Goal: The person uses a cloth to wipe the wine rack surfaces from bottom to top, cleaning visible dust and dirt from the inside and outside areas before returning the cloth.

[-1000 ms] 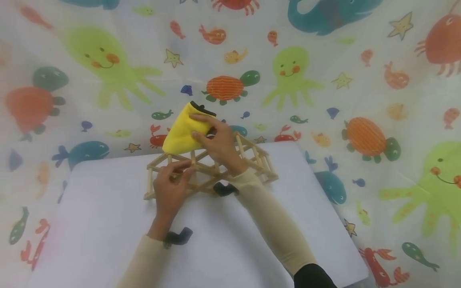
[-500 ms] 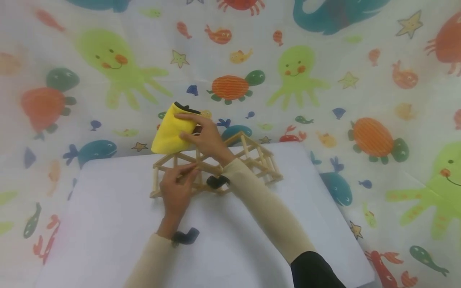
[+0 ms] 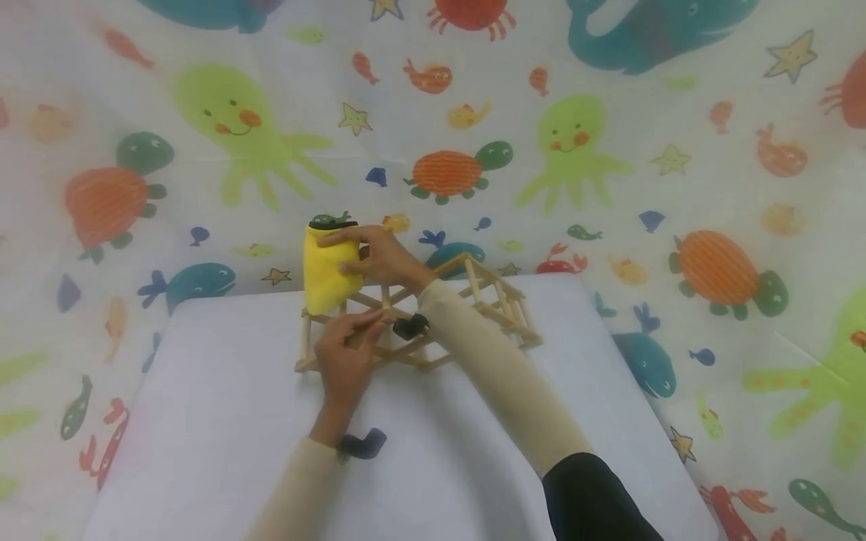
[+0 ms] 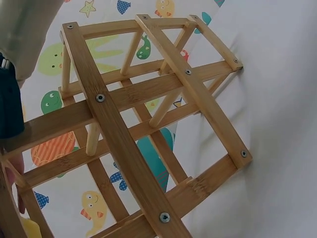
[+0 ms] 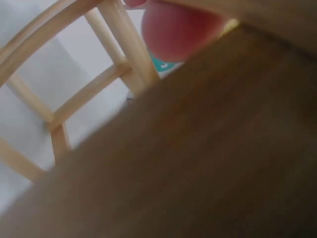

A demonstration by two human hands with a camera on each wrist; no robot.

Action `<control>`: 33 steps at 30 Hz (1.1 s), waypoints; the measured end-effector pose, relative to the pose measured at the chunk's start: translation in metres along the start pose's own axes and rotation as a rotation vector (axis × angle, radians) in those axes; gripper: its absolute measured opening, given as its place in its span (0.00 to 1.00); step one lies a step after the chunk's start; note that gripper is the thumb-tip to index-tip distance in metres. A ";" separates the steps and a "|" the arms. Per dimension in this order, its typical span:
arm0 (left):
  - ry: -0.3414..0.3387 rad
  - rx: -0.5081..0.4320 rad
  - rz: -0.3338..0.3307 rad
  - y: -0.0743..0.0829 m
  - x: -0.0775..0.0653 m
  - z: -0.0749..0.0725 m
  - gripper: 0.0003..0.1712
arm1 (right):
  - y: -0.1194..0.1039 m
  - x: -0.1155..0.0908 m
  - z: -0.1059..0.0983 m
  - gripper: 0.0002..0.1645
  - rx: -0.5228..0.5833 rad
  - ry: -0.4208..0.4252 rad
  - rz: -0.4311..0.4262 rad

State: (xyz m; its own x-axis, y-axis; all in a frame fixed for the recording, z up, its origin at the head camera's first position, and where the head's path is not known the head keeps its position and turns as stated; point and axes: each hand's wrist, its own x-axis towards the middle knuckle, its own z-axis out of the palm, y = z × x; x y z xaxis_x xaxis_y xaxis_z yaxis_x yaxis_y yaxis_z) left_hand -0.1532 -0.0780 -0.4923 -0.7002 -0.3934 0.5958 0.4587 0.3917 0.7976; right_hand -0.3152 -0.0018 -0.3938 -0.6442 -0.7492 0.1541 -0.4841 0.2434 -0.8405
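A wooden lattice rack [image 3: 424, 366] of slats and round dowels stands on the white table. My right hand [image 3: 386, 259] pinches a yellow cloth [image 3: 328, 274] with a black edge, which hangs over the rack's left end. Lower and in front, my left hand [image 3: 345, 353] grips a slat of the rack between thumb and fingers. Screwed slats [image 4: 116, 129] fill the left wrist view, with a bit of yellow cloth [image 4: 30, 228] at the lower left. A blurred slat [image 5: 148, 163] blocks much of the right wrist view, below a fingertip [image 5: 178, 32].
The white tabletop [image 3: 223, 421] extends in front of the rack and to both sides. Behind it hangs a curtain [image 3: 406, 203] printed with sea animals. My right forearm sleeve [image 3: 501, 376] crosses in front of the rack's right half.
The right hand has carried the yellow cloth left and down, from above the rack to its left end, and the cloth now hangs more upright. The left hand keeps its grip on the rack.
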 end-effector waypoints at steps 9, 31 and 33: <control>-0.001 0.010 -0.016 -0.006 0.005 0.007 0.15 | 0.006 0.011 -0.010 0.27 -0.070 -0.169 -0.052; 0.024 0.030 -0.035 -0.006 0.005 0.023 0.14 | -0.002 0.003 -0.021 0.29 -0.640 -0.151 -0.041; 0.038 0.040 -0.024 -0.006 0.005 0.023 0.14 | -0.001 0.003 -0.017 0.29 -0.613 -0.197 -0.066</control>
State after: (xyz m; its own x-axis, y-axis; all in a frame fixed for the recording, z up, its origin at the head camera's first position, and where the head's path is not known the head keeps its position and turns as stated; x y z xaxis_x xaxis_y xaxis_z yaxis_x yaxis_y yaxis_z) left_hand -0.1720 -0.0635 -0.4966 -0.6891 -0.4338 0.5805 0.4192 0.4148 0.8076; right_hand -0.3266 0.0061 -0.3833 -0.5092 -0.8593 0.0482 -0.8068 0.4571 -0.3744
